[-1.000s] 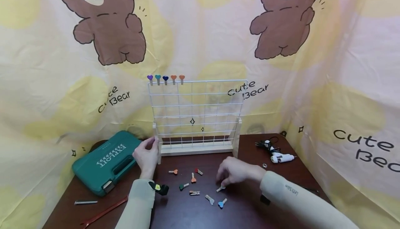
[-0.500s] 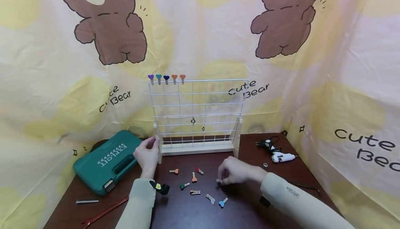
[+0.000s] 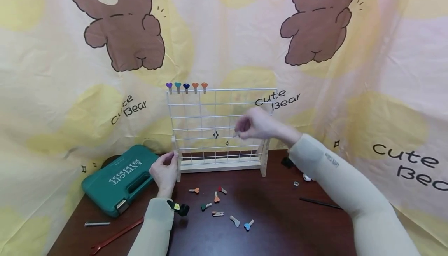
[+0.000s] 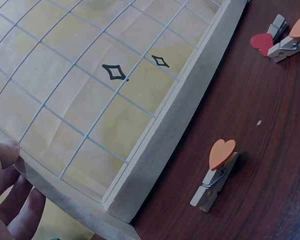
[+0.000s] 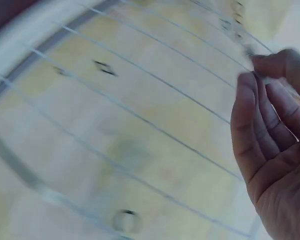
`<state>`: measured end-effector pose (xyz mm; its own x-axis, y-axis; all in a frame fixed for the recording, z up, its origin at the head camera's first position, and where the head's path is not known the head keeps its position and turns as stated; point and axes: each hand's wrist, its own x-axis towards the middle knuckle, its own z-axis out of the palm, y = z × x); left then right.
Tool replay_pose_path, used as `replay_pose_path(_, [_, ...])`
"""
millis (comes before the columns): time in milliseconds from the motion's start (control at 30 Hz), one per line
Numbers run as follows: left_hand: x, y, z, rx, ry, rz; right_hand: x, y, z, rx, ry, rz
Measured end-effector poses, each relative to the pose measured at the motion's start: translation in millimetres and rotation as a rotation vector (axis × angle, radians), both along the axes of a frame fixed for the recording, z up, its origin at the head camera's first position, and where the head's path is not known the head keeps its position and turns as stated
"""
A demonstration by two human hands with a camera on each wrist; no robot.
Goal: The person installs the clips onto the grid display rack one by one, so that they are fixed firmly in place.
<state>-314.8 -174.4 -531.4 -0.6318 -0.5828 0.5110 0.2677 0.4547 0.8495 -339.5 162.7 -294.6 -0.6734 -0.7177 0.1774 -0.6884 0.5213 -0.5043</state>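
Right hand [image 3: 255, 124] up from the tabletop since the earlier frames, now in front of the wire rack [image 3: 219, 167], right of its middle and below its top wire; left hand [image 3: 164, 173] unmoved at the rack's left wooden side, thumb on the near face and fingers curled behind, gripping it. Right thumb and fingertips pressed together, pinching a small blurred thing [image 5: 248, 50]; too smeared to identify, though probably a clip, since the one lying by that hand a second ago is gone from the table [image 3: 283, 229]. Whether it touches the wires, cannot tell. Done so far: five heart clips upright along the left stretch of the rack's top wire, in order purple clip [image 3: 169, 87], teal clip [image 3: 178, 87], dark blue clip [image 3: 186, 88], then two orange ones, evenly spaced. Left to do, by my count: the pinched piece plus seven loose on the table in front of the rack. Nearest the rack lie a red clip [image 3: 222, 190] and two more orange; farther out, a green clip [image 3: 206, 206], a plain-looking clip [image 3: 217, 214], a pale blue clip [image 3: 235, 221] and a bright blue clip [image 3: 249, 225]. Judged from this, somewhat under half hung. Green case [image 3: 120, 180] left of the rack, apparently uninvolved.
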Motion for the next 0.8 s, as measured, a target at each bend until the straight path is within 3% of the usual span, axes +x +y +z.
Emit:
replay_pose_path(167, [-0.3,1,-0.2,0.012,0.000,-0.004,-12.9,-20,53.7,-0.049,0.165,-0.042])
replay_pose_path(367, [-0.3,2,-0.2,0.012,0.013,-0.002,-25.7,-48,92.8,-0.071,0.336,-0.109])
replay_pose_path(667, [-2.0,2,-1.0,-0.001,0.008,0.006,-41.4,-81,116.7,0.243,0.429,-0.152])
replay_pose_path(800, [-1.5,1,-1.9,0.003,0.005,0.005,-44.5,-93,117.2,0.297,0.440,-0.140])
